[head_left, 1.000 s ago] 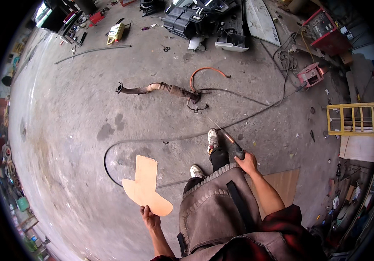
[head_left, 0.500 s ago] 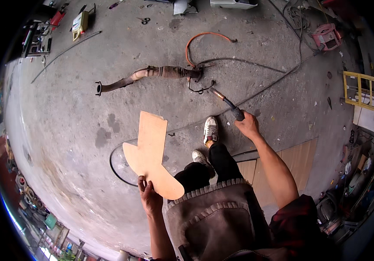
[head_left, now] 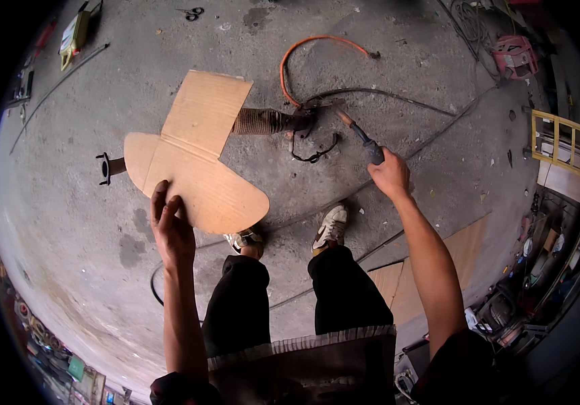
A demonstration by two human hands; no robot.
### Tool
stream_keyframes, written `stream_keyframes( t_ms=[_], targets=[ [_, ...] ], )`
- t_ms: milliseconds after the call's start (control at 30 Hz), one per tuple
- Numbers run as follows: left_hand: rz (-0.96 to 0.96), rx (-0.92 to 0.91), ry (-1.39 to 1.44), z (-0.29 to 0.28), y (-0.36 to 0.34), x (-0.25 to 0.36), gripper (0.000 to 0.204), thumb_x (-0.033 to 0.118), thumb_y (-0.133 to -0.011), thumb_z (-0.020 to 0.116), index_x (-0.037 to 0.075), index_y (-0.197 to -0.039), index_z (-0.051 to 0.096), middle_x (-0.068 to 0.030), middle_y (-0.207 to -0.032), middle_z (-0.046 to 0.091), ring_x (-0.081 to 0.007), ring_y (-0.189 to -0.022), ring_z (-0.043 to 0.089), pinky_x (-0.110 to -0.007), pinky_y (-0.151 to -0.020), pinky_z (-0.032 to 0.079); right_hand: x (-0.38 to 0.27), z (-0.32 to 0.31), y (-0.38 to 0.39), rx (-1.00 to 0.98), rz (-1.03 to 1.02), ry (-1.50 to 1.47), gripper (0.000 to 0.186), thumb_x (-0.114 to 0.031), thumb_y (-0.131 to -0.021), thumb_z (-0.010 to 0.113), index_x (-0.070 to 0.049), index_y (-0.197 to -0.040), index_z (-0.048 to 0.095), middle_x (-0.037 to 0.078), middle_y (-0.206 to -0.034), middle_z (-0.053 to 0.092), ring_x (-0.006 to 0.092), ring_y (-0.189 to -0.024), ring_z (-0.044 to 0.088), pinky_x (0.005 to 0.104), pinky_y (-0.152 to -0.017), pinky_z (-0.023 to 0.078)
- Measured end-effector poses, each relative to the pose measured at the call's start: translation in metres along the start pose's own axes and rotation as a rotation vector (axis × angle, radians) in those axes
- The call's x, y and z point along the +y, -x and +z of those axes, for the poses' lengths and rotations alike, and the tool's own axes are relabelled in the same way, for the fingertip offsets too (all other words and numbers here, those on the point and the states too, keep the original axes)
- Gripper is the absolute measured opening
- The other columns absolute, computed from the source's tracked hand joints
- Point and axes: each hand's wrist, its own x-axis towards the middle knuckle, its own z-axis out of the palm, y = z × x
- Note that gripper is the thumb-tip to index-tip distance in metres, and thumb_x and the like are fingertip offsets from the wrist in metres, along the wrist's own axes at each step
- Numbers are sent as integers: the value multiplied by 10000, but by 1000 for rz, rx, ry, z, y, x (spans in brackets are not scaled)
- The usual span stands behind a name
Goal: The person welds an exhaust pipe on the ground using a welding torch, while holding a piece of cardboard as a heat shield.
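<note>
A cut piece of brown cardboard [head_left: 192, 158] with rounded lobes and a squared top is pinched by the fingers of my left hand [head_left: 172, 229] at its lower edge. My right hand [head_left: 391, 174] is wrapped round the handle of a welding torch [head_left: 364, 138], whose copper-coloured tip points up and left. On the concrete floor lies a rusty exhaust pipe with a ribbed flexible section [head_left: 263, 121]. The cardboard covers its middle from my view; its flanged end [head_left: 105, 169] shows to the left. The torch tip is near the pipe's right end, and I cannot tell whether they touch.
An orange hose [head_left: 283, 64] curves beyond the pipe, and dark cables cross the floor. A pink machine [head_left: 514, 57] and a yellow frame [head_left: 570, 142] stand at the right. Scissors [head_left: 192, 13] and a yellow container [head_left: 74, 37] lie far off. Flat cardboard [head_left: 431, 270] is by my right leg.
The cardboard has moved up and left in the picture and now overlaps the pipe. My right hand has brought the torch closer to the pipe's right end. My feet are farther apart.
</note>
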Motion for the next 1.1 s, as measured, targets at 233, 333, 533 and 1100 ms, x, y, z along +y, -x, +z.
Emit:
stream_keyframes(
  t_ms=[233, 333, 533, 1100],
  targets=[
    [-35, -216, 43, 19, -113, -61, 376, -24, -942, 547, -11, -1316, 510, -69, -1289, 568, -110, -1035, 583, -235, -922, 468, 5, 106, -54, 163, -209, 246, 308, -159, -756, 745, -61, -995, 579, 140, -978, 646, 316, -1034, 578, 446, -832, 512],
    [-34, -299, 0, 42, -113, -103, 355, -1, -945, 572, -10, -1296, 523, -50, -1223, 590, -90, -985, 587, -216, -862, 478, 19, 141, -61, 145, -285, 289, 373, -160, -733, 782, -51, -1006, 554, 139, -976, 636, 317, -1017, 575, 432, -817, 520],
    [-14, -375, -99, 89, -96, -186, 314, 23, -925, 647, -1, -1226, 560, -32, -1154, 595, -67, -932, 546, -200, -770, 447, 45, 165, -79, 98, -334, 261, 383, -134, -722, 772, -15, -999, 535, 174, -932, 636, 335, -990, 584, 457, -780, 516],
    [-59, -632, -274, 106, -108, -194, 331, 47, -926, 661, 21, -1241, 562, -24, -929, 651, -47, -756, 552, -207, -607, 449, 35, 146, -88, -57, -232, 258, 421, -149, -773, 704, -14, -1134, 534, 194, -981, 658, 359, -1038, 600, 496, -836, 454]
  ],
)
